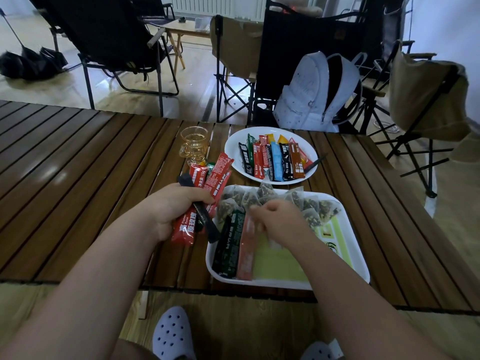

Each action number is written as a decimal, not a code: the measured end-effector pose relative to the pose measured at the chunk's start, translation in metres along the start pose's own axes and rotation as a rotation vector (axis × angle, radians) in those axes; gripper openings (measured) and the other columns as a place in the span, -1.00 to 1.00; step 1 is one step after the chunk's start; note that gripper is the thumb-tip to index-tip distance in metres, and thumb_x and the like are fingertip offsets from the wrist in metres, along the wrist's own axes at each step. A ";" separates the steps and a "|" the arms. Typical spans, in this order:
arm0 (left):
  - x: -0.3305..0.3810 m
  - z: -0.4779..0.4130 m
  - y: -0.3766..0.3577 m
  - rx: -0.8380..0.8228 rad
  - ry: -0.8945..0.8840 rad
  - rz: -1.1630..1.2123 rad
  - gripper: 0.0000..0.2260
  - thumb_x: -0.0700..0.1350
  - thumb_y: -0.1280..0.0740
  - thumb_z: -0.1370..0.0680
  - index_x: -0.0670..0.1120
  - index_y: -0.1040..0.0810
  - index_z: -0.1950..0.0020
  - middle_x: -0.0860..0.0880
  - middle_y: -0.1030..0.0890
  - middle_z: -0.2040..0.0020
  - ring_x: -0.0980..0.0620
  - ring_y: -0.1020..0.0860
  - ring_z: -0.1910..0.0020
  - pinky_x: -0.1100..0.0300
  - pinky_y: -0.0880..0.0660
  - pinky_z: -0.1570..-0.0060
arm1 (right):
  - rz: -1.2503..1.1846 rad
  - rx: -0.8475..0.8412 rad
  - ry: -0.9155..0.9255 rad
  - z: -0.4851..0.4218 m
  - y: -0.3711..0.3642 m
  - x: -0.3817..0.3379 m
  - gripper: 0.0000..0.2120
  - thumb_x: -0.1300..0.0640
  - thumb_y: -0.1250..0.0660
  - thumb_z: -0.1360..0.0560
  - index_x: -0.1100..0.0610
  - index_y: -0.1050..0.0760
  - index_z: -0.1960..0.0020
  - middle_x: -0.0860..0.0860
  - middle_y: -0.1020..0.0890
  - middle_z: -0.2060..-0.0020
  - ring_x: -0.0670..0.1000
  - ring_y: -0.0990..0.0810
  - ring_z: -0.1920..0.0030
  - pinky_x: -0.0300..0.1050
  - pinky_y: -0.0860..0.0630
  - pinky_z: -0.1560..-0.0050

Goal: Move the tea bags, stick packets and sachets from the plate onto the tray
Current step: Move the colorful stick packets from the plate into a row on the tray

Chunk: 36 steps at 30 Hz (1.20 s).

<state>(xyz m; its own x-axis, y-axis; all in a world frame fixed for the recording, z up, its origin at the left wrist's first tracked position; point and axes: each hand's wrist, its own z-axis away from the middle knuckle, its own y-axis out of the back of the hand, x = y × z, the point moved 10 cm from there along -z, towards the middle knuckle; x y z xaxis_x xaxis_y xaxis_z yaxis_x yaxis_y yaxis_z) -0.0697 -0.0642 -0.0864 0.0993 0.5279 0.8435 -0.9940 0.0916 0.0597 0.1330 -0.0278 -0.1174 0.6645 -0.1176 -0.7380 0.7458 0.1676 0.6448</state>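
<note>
**Slatted wood surface, stick packets going down in a row**

Folding camp chairs and a pale backpack [311, 92] stand behind the dark slatted surface [78, 152], and a glass cup [194, 144] sits near its far edge.

The step in hand looks like laying stick packets side by side along the tray's left side. The left hand [171, 206] hangs just off the tray's left edge, its fingers wrapped round a bundle of stick packets [215, 178], mostly red with one black packet [205, 219] crossing them. The right hand [280, 219] is over the middle of the tray, fingers curled down near the top of the orange-red packet [246, 250]. It is blurred, so I cannot tell whether it pinches anything.

To do this well, I would feed one packet at a time from the bundle to the right hand. Each one should lie flat and parallel against the last, so the row grows toward the tray's right edge. The left grip should stay firm, since a loose fan of slick packets could slide out onto the surface.

The tray [259, 281], white-rimmed and near the front edge of the surface, holds a band of tea bags [259, 197] across its far end. Three packets lie along its left side: a black one [220, 250], a dark green one [233, 245] and the orange-red one. The white plate [233, 141], just beyond the tray's far edge, still holds a row of mixed stick packets [275, 162], so a good share of the job seems left.
</note>
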 end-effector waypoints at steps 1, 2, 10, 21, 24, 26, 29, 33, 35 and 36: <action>0.000 0.000 -0.002 -0.019 -0.004 -0.021 -0.83 -0.22 -0.42 -0.52 -0.16 -0.56 -0.10 -0.11 -0.70 0.20 -0.09 -0.67 0.22 0.07 -0.57 0.23 | -0.145 0.013 0.014 0.001 0.003 -0.005 -0.59 -0.05 -0.33 -0.59 0.29 -0.59 0.20 0.10 -0.59 0.35 -0.03 -0.46 0.45 -0.20 -0.42 0.37; 0.000 -0.001 -0.004 -0.038 -0.014 -0.049 -0.80 -0.23 -0.43 -0.52 -0.16 -0.57 -0.12 -0.11 -0.72 0.18 -0.10 -0.69 0.18 0.05 -0.57 0.19 | -0.298 0.011 0.013 0.002 0.004 -0.009 -0.60 -0.05 -0.33 -0.59 0.29 -0.60 0.17 0.10 -0.61 0.33 -0.05 -0.45 0.45 -0.20 -0.42 0.38; 0.000 -0.001 -0.040 -0.203 -0.050 -0.217 -0.76 -0.20 -0.47 -0.50 -0.13 -0.60 -0.16 -0.10 -0.74 0.01 -0.10 -0.73 0.05 -0.03 -0.58 0.00 | -0.655 -0.010 -0.021 0.011 0.000 -0.016 -0.74 -0.05 -0.44 -0.54 0.12 -0.66 0.19 0.11 -0.64 0.30 -0.11 -0.42 0.46 -0.29 -0.31 0.47; 0.005 -0.002 -0.016 -0.004 -0.072 0.084 -0.92 -0.31 -0.41 -0.52 -0.19 -0.58 0.02 -0.07 -0.72 0.34 0.05 -0.69 0.40 0.24 -0.58 0.48 | -0.761 0.012 -0.099 0.001 0.035 0.005 -0.76 0.12 -0.28 -0.66 0.18 -0.51 0.15 0.07 -0.51 0.43 -0.05 -0.40 0.51 -0.22 -0.25 0.54; 0.002 -0.003 -0.009 0.025 -0.036 0.143 -0.88 -0.29 -0.43 -0.50 -0.20 -0.58 -0.02 -0.09 -0.72 0.30 0.02 -0.70 0.38 0.20 -0.61 0.44 | -0.508 -0.166 -0.255 0.005 0.018 0.031 -0.74 0.15 -0.33 -0.61 0.16 -0.49 0.25 0.04 -0.44 0.49 -0.05 -0.35 0.53 -0.23 -0.24 0.55; 0.002 -0.003 -0.009 0.028 -0.024 0.155 -0.86 -0.28 -0.43 -0.51 -0.20 -0.58 -0.05 -0.10 -0.73 0.28 0.02 -0.70 0.36 0.18 -0.61 0.42 | -0.290 -0.272 -0.349 0.013 0.005 0.045 -0.77 0.15 -0.35 -0.61 0.19 -0.50 0.20 0.02 -0.45 0.50 -0.07 -0.36 0.55 -0.24 -0.30 0.55; 0.002 -0.002 -0.012 0.031 -0.011 0.141 -0.89 -0.28 -0.42 -0.52 -0.21 -0.58 -0.02 -0.09 -0.72 0.32 0.03 -0.69 0.40 0.18 -0.59 0.45 | -0.067 -0.276 -0.362 0.011 0.000 0.051 -0.74 0.07 -0.37 -0.61 0.24 -0.55 0.15 0.05 -0.53 0.49 -0.06 -0.45 0.59 -0.24 -0.42 0.54; 0.002 0.000 -0.015 0.038 0.003 0.135 -0.96 -0.28 -0.39 -0.54 -0.19 -0.55 0.04 -0.06 -0.70 0.41 0.06 -0.66 0.50 0.26 -0.55 0.54 | -0.004 -0.203 -0.290 0.000 -0.003 0.043 -0.72 0.06 -0.42 -0.58 0.29 -0.57 0.12 0.16 -0.69 0.33 0.08 -0.69 0.40 -0.01 -0.70 0.28; 0.002 0.000 -0.014 0.041 0.008 0.133 -0.96 -0.28 -0.39 -0.55 -0.19 -0.54 0.04 -0.06 -0.69 0.42 0.06 -0.65 0.51 0.27 -0.54 0.55 | 0.045 -0.130 -0.251 -0.002 0.002 0.037 -0.74 0.07 -0.46 -0.55 0.23 -0.55 0.19 0.15 -0.70 0.32 0.09 -0.71 0.39 0.03 -0.71 0.26; 0.002 0.000 -0.014 0.040 0.009 0.133 -0.96 -0.28 -0.39 -0.55 -0.19 -0.54 0.04 -0.06 -0.69 0.42 0.06 -0.66 0.51 0.26 -0.54 0.55 | 0.076 -0.115 -0.250 -0.001 0.004 0.036 -0.72 0.05 -0.46 -0.54 0.20 -0.53 0.22 0.13 -0.69 0.35 0.07 -0.69 0.43 -0.01 -0.69 0.33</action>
<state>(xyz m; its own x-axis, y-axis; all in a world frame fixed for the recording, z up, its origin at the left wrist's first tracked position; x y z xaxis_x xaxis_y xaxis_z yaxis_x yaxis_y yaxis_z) -0.0559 -0.0647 -0.0859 -0.0328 0.5409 0.8404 -0.9994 -0.0134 -0.0304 0.1594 -0.0307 -0.1418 0.7203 -0.3356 -0.6071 0.6923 0.2934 0.6592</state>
